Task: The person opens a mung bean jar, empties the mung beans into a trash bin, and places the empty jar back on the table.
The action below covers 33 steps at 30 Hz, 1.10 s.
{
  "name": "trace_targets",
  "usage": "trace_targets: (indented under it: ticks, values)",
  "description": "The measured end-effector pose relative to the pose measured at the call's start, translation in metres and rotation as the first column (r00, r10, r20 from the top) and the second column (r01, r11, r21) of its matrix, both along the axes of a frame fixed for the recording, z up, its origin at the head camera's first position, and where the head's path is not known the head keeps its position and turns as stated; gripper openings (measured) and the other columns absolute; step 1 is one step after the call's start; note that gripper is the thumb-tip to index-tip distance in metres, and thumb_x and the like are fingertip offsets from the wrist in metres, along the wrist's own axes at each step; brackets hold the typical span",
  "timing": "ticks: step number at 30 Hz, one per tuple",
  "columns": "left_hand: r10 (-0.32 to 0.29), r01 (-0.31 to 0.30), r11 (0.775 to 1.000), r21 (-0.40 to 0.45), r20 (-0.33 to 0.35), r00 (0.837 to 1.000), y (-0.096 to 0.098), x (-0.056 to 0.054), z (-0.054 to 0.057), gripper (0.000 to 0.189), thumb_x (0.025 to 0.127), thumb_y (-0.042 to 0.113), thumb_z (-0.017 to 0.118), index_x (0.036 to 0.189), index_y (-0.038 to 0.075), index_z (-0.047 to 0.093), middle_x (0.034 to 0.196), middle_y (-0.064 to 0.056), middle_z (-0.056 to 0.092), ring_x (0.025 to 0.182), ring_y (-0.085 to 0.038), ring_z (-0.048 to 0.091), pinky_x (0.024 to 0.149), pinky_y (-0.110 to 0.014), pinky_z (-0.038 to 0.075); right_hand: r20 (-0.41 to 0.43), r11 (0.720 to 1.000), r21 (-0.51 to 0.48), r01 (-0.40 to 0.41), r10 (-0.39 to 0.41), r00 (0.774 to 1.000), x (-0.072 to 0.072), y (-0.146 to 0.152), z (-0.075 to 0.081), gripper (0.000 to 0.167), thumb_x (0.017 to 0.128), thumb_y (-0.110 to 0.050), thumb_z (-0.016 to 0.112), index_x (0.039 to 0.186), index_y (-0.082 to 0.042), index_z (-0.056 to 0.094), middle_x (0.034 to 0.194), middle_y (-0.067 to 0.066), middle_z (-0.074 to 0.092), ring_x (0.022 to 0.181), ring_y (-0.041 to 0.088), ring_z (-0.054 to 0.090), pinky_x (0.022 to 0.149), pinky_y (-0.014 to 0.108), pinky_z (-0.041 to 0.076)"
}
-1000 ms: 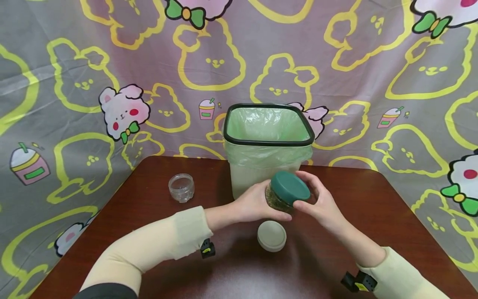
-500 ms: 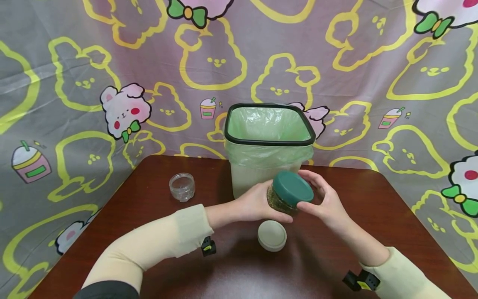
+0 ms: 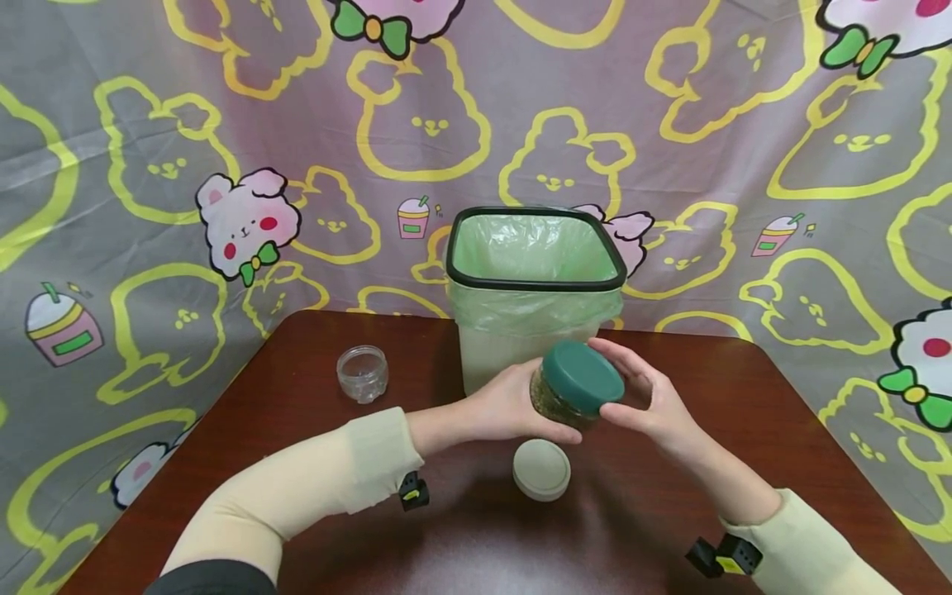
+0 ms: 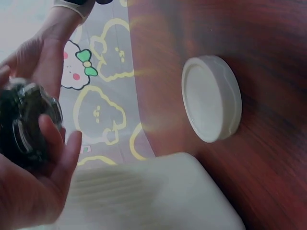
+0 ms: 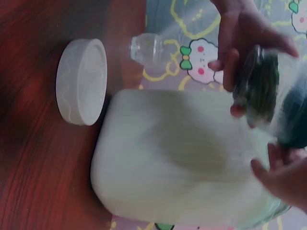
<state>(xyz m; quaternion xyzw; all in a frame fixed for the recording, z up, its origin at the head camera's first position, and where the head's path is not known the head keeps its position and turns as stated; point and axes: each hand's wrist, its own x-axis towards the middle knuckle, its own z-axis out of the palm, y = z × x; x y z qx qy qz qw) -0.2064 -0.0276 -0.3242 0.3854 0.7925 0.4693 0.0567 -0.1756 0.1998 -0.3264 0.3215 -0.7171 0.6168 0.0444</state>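
Observation:
A clear jar with dark greenish-brown contents is held up in front of the bin, tilted toward the right. My left hand grips its body from the left, thumb below the lid. On top sits a dark green lid. My right hand holds this lid at its edge, thumb in front and fingers behind. The right wrist view shows the jar's contents through the clear wall. Below both hands, a round cream lid lies on the table; it also shows in the left wrist view.
A cream bin with a black rim and pale green liner stands behind the hands. An open clear jar stands on the left of the dark red-brown table. A patterned cloth hangs behind.
My right hand has shifted slightly right, its thumb sliding along the green lid's edge. The jar has moved very slightly right in my left hand.

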Motion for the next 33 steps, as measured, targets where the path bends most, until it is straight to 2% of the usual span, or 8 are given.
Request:
trace_targets:
  ticks: [6, 9, 11, 16, 20, 24, 28, 33]
  values:
    - [0.115, -0.115, 0.993, -0.009, -0.004, 0.993, 0.003, 0.004, 0.001, 0.069, 0.067, 0.036, 0.089, 0.123, 0.017, 0.055, 0.107, 0.012, 0.062, 0.097, -0.004, 0.059, 0.085, -0.026, 0.047, 0.093, 0.993, 0.011, 0.121, -0.121, 0.988, 0.010, -0.015, 0.005, 0.061, 0.089, -0.003, 0.066, 0.141, 0.007, 0.036, 0.125, 0.002, 0.054, 0.108, 0.010, 0.057, 0.084, 0.023, 0.050]
    - [0.140, -0.140, 0.990, -0.027, -0.005, 0.990, 0.004, 0.005, 0.001, 0.069, 0.066, 0.037, 0.089, 0.122, 0.016, 0.054, 0.106, 0.011, 0.061, 0.096, -0.004, 0.058, 0.085, -0.027, 0.047, 0.122, 0.985, 0.017, 0.169, -0.170, 0.978, 0.012, -0.019, 0.007, 0.059, 0.089, -0.003, 0.067, 0.139, 0.008, 0.038, 0.122, 0.003, 0.054, 0.104, 0.009, 0.058, 0.083, 0.022, 0.050]
    - [0.138, -0.138, 0.990, -0.028, -0.005, 0.990, 0.004, 0.005, 0.002, 0.070, 0.066, 0.037, 0.089, 0.123, 0.016, 0.054, 0.107, 0.011, 0.061, 0.097, -0.004, 0.058, 0.085, -0.026, 0.047, 0.134, 0.985, 0.009, 0.173, -0.172, 0.976, 0.012, -0.020, 0.008, 0.058, 0.089, -0.002, 0.066, 0.139, 0.008, 0.039, 0.121, 0.002, 0.055, 0.103, 0.010, 0.059, 0.082, 0.022, 0.051]
    - [0.110, -0.110, 0.994, -0.005, -0.002, 0.994, 0.003, 0.003, 0.002, 0.071, 0.066, 0.034, 0.090, 0.124, 0.016, 0.055, 0.107, 0.011, 0.062, 0.098, -0.004, 0.059, 0.085, -0.025, 0.047, 0.123, 0.990, -0.033, 0.138, -0.134, 0.983, 0.011, -0.017, 0.007, 0.056, 0.088, 0.003, 0.065, 0.137, 0.010, 0.040, 0.119, -0.002, 0.059, 0.101, 0.011, 0.061, 0.081, 0.023, 0.052]
    - [0.072, -0.072, 0.997, -0.002, -0.001, 0.997, 0.002, 0.003, 0.003, 0.068, 0.067, 0.032, 0.090, 0.124, 0.016, 0.056, 0.107, 0.012, 0.063, 0.098, -0.003, 0.059, 0.086, -0.024, 0.047, 0.099, 0.994, -0.034, 0.101, -0.097, 0.990, 0.007, -0.012, 0.004, 0.053, 0.088, -0.001, 0.067, 0.136, 0.003, 0.046, 0.119, -0.002, 0.060, 0.103, 0.012, 0.060, 0.082, 0.024, 0.051]
    - [-0.023, 0.023, 1.000, -0.002, 0.012, 1.000, 0.000, 0.002, 0.004, 0.066, 0.070, 0.029, 0.088, 0.126, 0.016, 0.055, 0.109, 0.012, 0.063, 0.101, -0.003, 0.059, 0.089, -0.024, 0.046, 0.074, 0.998, -0.055, -0.025, 0.029, 0.997, 0.000, -0.004, -0.001, 0.052, 0.090, -0.013, 0.069, 0.137, -0.010, 0.050, 0.124, 0.000, 0.059, 0.107, 0.014, 0.058, 0.084, 0.027, 0.051]
    - [-0.095, 0.095, 0.995, 0.004, 0.035, 0.995, -0.002, 0.002, 0.006, 0.066, 0.071, 0.026, 0.087, 0.128, 0.016, 0.054, 0.111, 0.011, 0.063, 0.102, -0.004, 0.059, 0.090, -0.025, 0.046, 0.030, 0.988, -0.054, -0.145, 0.147, 0.989, -0.006, 0.002, -0.003, 0.056, 0.091, -0.023, 0.068, 0.141, -0.012, 0.047, 0.129, 0.001, 0.058, 0.113, 0.015, 0.056, 0.089, 0.029, 0.049]
    - [-0.076, 0.076, 0.997, 0.016, 0.032, 0.997, -0.002, 0.002, 0.005, 0.070, 0.071, 0.027, 0.088, 0.130, 0.017, 0.052, 0.113, 0.011, 0.062, 0.104, -0.004, 0.058, 0.092, -0.026, 0.045, 0.013, 0.984, -0.026, -0.179, 0.179, 0.984, -0.007, 0.003, -0.005, 0.067, 0.093, -0.026, 0.064, 0.149, -0.004, 0.034, 0.140, 0.001, 0.051, 0.124, 0.016, 0.050, 0.095, 0.030, 0.045]
